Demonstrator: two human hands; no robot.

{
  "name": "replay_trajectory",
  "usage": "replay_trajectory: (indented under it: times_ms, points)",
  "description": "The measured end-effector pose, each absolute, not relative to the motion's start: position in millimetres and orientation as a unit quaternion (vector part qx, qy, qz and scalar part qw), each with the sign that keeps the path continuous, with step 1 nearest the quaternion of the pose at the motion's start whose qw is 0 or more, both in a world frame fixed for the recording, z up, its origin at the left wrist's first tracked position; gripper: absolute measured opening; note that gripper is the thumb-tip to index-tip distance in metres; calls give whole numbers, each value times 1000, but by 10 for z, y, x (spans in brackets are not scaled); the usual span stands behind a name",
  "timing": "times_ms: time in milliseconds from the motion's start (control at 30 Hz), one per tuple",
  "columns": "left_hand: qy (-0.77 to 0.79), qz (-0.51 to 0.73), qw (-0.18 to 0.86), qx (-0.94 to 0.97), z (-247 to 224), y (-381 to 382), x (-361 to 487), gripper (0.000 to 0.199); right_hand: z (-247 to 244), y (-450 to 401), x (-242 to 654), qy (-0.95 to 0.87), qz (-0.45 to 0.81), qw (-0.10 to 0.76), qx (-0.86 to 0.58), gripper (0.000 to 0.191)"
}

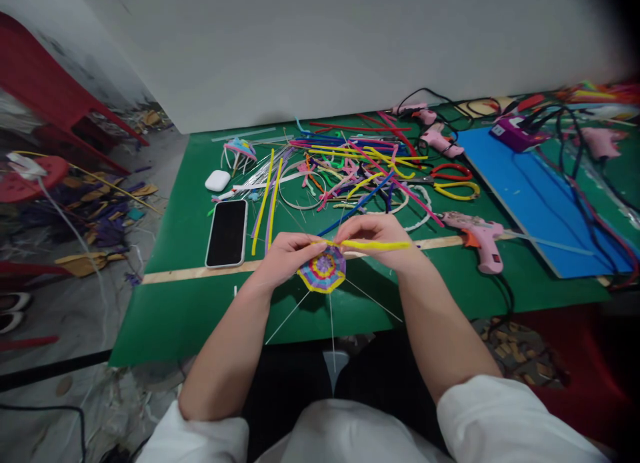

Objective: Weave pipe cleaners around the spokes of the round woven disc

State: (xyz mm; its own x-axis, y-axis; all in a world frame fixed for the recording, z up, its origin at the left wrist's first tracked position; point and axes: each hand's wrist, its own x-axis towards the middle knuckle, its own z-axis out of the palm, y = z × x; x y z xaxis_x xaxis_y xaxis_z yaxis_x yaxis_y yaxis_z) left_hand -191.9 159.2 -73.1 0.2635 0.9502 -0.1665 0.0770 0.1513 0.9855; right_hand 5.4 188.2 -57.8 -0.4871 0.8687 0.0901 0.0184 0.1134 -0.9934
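A small round woven piece [323, 271] with rings of purple, blue, red and yellow hangs over the front part of the green table. Thin white spokes stick out from its lower edge. My left hand [296, 253] pinches its upper left rim. At its top edge, my right hand [370, 235] has its fingers closed on a yellow pipe cleaner [377, 245], whose free end points right across the palm. The fingertips of both hands are close together. Part of the woven piece's top is hidden by the fingers.
Behind my hands lies a pile of coloured pipe cleaners [365, 156]. A phone [227, 233] and a white case [217, 181] are at left. To the right are scissors [455, 183], a pink glue gun [485, 241], a blue board [545, 209] and cables. A white panel stands behind.
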Motion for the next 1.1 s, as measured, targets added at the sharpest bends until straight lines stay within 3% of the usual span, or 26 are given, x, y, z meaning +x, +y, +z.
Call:
replay_trajectory:
  times_ms: [333, 600, 833, 1100]
  points:
    - [482, 375, 568, 552, -738, 1603, -1915, 29, -536, 1880, 55, -720, 518, 367, -282, 5]
    - [491, 349, 487, 632, -714, 1594, -1896, 30, -592, 1889, 3, -726, 502, 370, -288, 3]
    - [487, 369, 442, 657, -719, 1581, -1891, 28, -593, 1887, -14, -625, 599, 387, -317, 28]
    - [484, 360, 443, 663, -755, 1581, -1897, 29, -612, 1927, 79, -621, 620, 355, -321, 23]
